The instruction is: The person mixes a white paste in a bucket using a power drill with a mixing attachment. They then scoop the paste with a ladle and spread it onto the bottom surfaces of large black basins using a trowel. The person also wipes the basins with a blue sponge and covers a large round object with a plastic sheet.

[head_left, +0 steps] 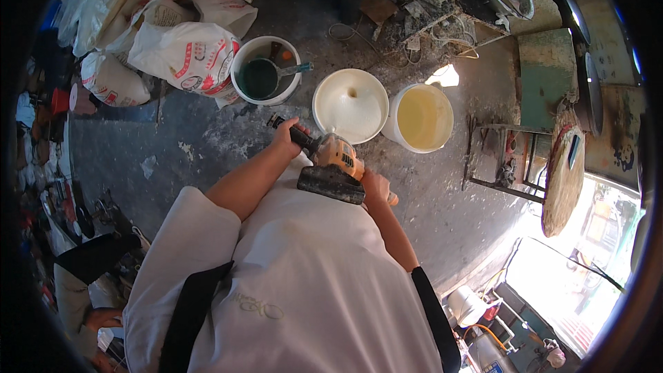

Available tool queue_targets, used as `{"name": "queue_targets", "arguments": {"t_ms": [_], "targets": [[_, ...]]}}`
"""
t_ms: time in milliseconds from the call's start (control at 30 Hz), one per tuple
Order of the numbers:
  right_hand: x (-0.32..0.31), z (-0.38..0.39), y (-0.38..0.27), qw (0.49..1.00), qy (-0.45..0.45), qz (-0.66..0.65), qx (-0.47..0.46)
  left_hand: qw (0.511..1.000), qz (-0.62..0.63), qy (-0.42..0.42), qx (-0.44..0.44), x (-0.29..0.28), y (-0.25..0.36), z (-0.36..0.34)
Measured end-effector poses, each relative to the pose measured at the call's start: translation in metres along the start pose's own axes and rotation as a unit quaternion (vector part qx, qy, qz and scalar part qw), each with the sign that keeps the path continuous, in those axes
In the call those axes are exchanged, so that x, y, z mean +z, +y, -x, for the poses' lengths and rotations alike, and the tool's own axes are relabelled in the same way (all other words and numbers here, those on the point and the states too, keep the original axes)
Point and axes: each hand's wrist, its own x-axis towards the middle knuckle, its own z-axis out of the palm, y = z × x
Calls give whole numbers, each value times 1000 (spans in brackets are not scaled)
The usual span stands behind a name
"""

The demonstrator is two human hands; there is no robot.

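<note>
Close in front of my body I hold an orange and black cordless power tool (336, 155), with a thick black battery block (331, 184) on the side toward me. My left hand (289, 138) is closed round its black side handle. On the other side, my right hand (375, 187) is wrapped round the orange grip. Just beyond the tool stands a white bucket (351, 103) of pale, frothy stuff with a small brown hollow in it. I cannot make out whether a shaft runs from the tool into this bucket.
To the right stands a bucket of yellowish liquid (423, 119); to the left, a bucket with dark contents and a scoop (269, 72). Printed white sacks (183, 59) lie far left. A metal frame (507, 159) stands right. Another person's hand (103, 318) shows lower left.
</note>
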Motion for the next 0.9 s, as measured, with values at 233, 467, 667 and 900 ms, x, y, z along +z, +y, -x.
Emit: {"name": "queue_targets", "arguments": {"t_ms": [233, 467, 667, 900], "targets": [[0, -7, 0, 1000, -2, 27, -7, 1000, 14, 10, 6, -1, 2, -3], [5, -11, 1, 999, -3, 37, -5, 1000, 9, 9, 11, -7, 2, -10], [4, -11, 0, 999, 2, 36, -9, 1000, 10, 9, 22, -9, 2, -13], [2, -11, -1, 999, 5, 31, -20, 999, 18, 13, 23, -6, 3, -9]]}}
